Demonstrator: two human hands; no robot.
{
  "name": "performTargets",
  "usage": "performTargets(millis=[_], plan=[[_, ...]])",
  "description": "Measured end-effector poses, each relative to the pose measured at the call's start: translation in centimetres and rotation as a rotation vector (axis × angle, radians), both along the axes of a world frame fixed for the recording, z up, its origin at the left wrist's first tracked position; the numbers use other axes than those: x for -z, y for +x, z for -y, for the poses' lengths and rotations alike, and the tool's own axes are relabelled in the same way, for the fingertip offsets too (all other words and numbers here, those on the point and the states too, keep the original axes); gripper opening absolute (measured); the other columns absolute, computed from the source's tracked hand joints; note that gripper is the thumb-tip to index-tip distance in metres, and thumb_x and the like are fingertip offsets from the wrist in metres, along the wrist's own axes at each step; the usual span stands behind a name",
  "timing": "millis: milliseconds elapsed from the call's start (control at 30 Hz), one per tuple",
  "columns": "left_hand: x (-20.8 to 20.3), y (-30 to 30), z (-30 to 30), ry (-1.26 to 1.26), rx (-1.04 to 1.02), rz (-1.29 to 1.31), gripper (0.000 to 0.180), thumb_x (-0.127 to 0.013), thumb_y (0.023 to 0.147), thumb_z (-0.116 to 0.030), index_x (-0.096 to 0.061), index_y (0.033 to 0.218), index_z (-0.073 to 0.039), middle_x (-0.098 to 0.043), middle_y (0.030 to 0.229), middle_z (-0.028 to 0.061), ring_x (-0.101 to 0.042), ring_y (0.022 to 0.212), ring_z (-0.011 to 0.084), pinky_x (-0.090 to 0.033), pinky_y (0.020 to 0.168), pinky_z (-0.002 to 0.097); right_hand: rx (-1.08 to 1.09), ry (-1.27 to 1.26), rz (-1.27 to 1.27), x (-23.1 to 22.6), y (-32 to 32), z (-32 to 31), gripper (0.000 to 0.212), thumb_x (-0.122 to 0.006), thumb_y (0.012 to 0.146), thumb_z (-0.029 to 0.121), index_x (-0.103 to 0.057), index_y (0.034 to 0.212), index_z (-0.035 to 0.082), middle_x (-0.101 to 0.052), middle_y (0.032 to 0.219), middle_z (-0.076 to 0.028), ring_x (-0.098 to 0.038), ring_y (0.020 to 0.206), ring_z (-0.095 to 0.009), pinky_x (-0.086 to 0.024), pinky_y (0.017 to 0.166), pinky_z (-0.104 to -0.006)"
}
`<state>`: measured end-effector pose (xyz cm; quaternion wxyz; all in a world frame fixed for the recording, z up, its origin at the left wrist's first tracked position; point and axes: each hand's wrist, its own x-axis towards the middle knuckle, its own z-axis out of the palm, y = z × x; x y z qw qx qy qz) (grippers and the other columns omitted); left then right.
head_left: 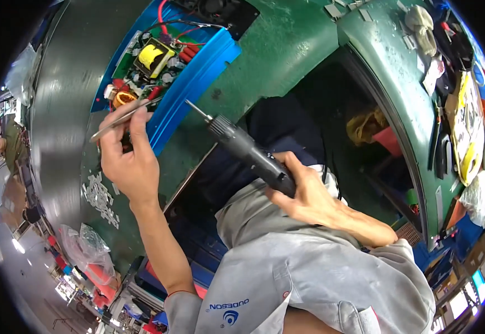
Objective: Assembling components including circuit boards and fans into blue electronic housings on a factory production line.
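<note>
My left hand point(131, 167) pinches a pair of metal tweezers point(114, 123), its tip pointing over the near end of an open blue metal housing point(189, 78). A circuit board sits in the housing, with a yellow-wrapped transformer point(152, 57), a copper-coloured ring coil point(124, 99), and red and black wires. My right hand point(312, 195) grips a black electric screwdriver point(245, 149) above my lap. Its bit point(196, 110) points up and left toward the housing's side wall, apart from it.
A black panel with a fan point(217, 8) lies beyond the housing. Small grey pieces point(100, 197) are scattered on the green bench left of my forearm. A dark-edged gap point(376, 94) opens in the bench. Bags, gloves and hand tools crowd the right side point(448, 128).
</note>
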<state>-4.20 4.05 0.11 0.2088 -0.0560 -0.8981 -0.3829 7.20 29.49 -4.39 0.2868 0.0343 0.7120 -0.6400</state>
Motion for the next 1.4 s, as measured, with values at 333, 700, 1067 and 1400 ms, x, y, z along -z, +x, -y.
performTargets(millis=[333,700,1067,1400], plan=[[0.6,0.0,-0.2,-0.05,-0.046,-0.008,0.014,-0.068,0.097,-0.006,-0.067,0.107,0.004,-0.07,0.099,0.0105,-0.068,0.083,0.0148,-0.054,0.079,0.0272,-0.061,-0.044,0.004,-0.5,-1.2,0.4,0.058,-0.072,0.082,0.013,-0.048,0.133,-0.002,-0.059,0.08,-0.012,-0.06,0.069,-0.02,-0.048,0.065,-0.0351],[1.1,0.1,0.1,-0.004,-0.062,-0.027,0.015,-0.069,0.095,-0.003,-0.064,0.106,0.007,-0.07,0.101,0.0126,-0.068,0.085,0.0152,-0.055,0.079,0.0278,-0.021,-0.338,0.206,1.3,-1.1,-0.2,0.076,-0.015,0.106,0.062,-0.063,0.117,0.004,-0.061,0.081,0.0,-0.051,0.073,-0.008,-0.041,0.068,-0.0254],[0.7,-0.7,-0.1,0.026,-0.069,-0.032,0.014,-0.068,0.095,-0.003,-0.064,0.106,0.005,-0.07,0.1,0.0123,-0.069,0.084,0.0155,-0.055,0.078,0.0279,-0.034,-0.62,0.513,-0.2,-3.1,-0.2,0.08,-0.016,0.105,0.064,-0.061,0.129,0.002,-0.063,0.071,-0.005,-0.054,0.06,-0.01,-0.044,0.058,-0.0253],[0.0,-0.1,0.8,-0.078,0.122,-0.06,0.016,-0.071,0.087,0.006,-0.064,0.1,0.002,-0.073,0.095,0.0122,-0.07,0.077,0.0213,-0.054,0.064,0.0286,-0.017,-0.357,0.301,0.8,-1.1,-1.0,0.074,-0.02,0.106,0.061,-0.058,0.124,-0.001,-0.066,0.08,-0.008,-0.057,0.068,-0.012,-0.044,0.064,-0.027]])
